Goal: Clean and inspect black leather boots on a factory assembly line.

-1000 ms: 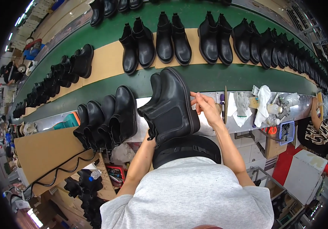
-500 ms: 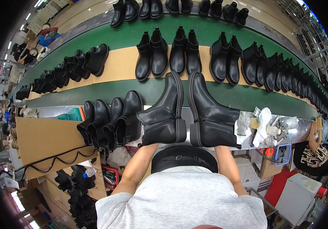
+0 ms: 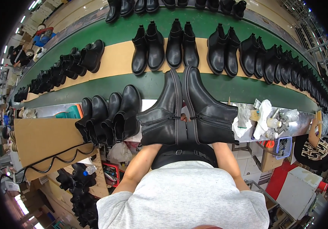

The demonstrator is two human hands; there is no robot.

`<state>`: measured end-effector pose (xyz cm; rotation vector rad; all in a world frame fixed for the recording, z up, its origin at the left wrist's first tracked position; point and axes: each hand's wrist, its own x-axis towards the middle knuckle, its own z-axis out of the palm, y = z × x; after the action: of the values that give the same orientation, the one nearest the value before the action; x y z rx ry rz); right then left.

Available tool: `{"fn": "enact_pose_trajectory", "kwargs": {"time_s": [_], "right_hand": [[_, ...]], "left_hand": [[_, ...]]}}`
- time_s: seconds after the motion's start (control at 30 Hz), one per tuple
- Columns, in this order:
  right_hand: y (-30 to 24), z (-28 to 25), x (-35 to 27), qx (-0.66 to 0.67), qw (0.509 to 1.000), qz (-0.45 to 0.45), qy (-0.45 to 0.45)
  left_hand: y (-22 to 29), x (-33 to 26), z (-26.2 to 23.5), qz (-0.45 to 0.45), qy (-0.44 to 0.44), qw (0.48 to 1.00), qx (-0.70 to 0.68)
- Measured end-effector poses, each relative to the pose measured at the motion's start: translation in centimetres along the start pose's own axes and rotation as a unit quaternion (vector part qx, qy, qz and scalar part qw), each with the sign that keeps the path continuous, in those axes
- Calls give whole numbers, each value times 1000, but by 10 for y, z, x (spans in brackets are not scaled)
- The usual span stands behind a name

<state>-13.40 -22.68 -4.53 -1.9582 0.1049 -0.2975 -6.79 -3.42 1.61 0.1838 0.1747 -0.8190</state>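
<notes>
Left forearm (image 3: 143, 162) and right forearm (image 3: 227, 162): both bare, extended forward side by side; hands hidden from view, grip undetermined.

Two boots in my grip, left boot (image 3: 163, 114) and right boot (image 3: 209, 114), both smooth black leather with a soft sheen, light catching along the heel seams. Each shaft has a matt ribbed elastic panel, duller than the leather around it. Soles look like matt black rubber. The belt (image 3: 225, 86) beyond them is green, flat and matt, with a tan strip (image 3: 114, 61) that reads as bare board or paper. Cardboard (image 3: 41, 141) on my left, brown, dull and rough. White rags (image 3: 263, 114) on my right, soft crumpled cloth. My shirt (image 3: 183, 198) is grey knit, finely ribbed.
</notes>
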Motion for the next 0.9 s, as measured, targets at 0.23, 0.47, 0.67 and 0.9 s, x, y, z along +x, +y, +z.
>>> {"fn": "enact_pose_trajectory", "kwargs": {"time_s": [0.23,0.47,0.67,0.9], "right_hand": [[-17,7,-1,10,1000,5,-19],[-14,-16,14,18,999,10,-38],[-21,-19,50,-31,980,189,45],[-10,-25,56,71,966,249,-9]], "left_hand": [[5,-4,-3,25,93,983,156],[19,-9,-10,48,180,934,306],[62,-15,-12,24,150,804,574],[89,-13,17,-49,112,764,634]]}}
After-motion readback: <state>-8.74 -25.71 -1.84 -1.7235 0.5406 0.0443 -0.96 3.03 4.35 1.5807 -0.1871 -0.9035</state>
